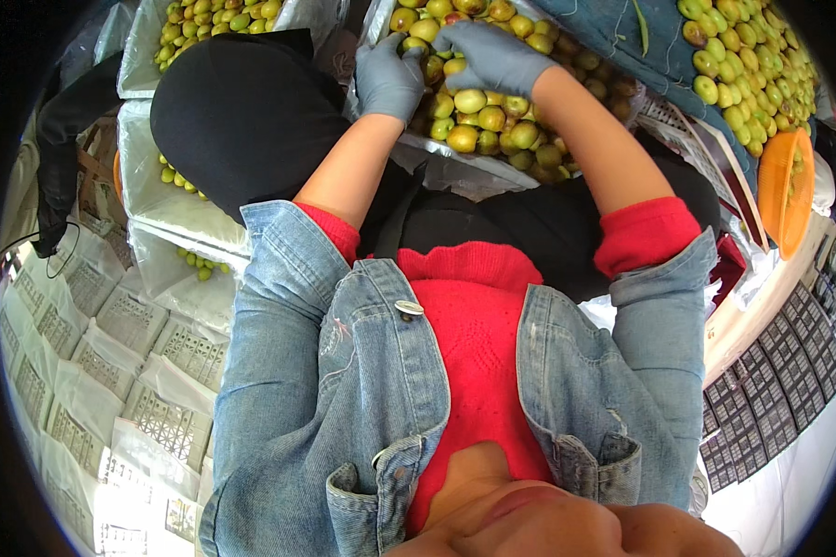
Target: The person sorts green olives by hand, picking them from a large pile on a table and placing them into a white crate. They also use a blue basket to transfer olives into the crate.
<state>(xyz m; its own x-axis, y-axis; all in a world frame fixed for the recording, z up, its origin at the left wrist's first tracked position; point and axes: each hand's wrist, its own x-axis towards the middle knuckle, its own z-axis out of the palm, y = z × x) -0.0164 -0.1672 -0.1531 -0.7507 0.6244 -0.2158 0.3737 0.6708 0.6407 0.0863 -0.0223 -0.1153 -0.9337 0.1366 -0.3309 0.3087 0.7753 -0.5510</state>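
Note:
Both my hands wear grey gloves and reach over a lined crate of round green-yellow fruits (491,118), some with brown or reddish patches. My left hand (390,76) is at the crate's left side, its fingers bent beside the fruits; whether it grips one is hidden. My right hand (494,59) lies over the middle of the fruits, fingers curved down towards them, with a yellowish fruit (454,67) between thumb and fingers. Whether that fruit is held or only touched does not show.
Plastic-lined crates with smaller-looking green fruits (212,21) stand at the left. Lined crates (174,418) fill the lower left. A heap of green fruits (759,76) lies on blue cloth (658,63) at the upper right, beside an orange basket (773,202). Black trays (773,390) lie at the right.

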